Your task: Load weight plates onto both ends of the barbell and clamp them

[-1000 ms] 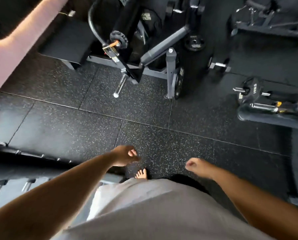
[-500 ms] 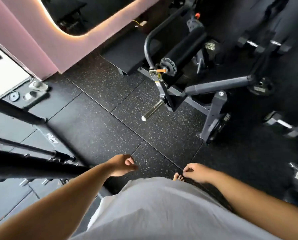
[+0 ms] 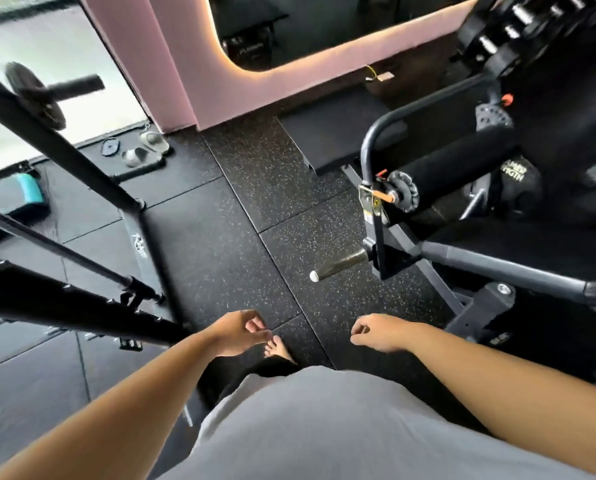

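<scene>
Floor tiles (image 3: 220, 237): black rubber, matt, grainy, pale flecks throughout.
Peg (image 3: 338, 263), 4 o'clock: bare metal, dull brushed sheen.
Roller pad (image 3: 462, 168), 2 o'clock: black foam, matt.
Rack upright (image 3: 64, 150), 9 o'clock: black painted metal, faint satin gloss.
Weight plate (image 3: 35, 95), 10 o'clock: dark, matt.
Wall (image 3: 192, 64), 12 o'clock: pink, smooth, matt.
Shirt (image 3: 324, 427), 6 o'clock: grey cloth, smooth.

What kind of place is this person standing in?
Most likely a gym. The floor is made of speckled black rubber tiles, a weight plate is at the upper left, and on the right there are a padded roller and a steel loading peg.
</scene>
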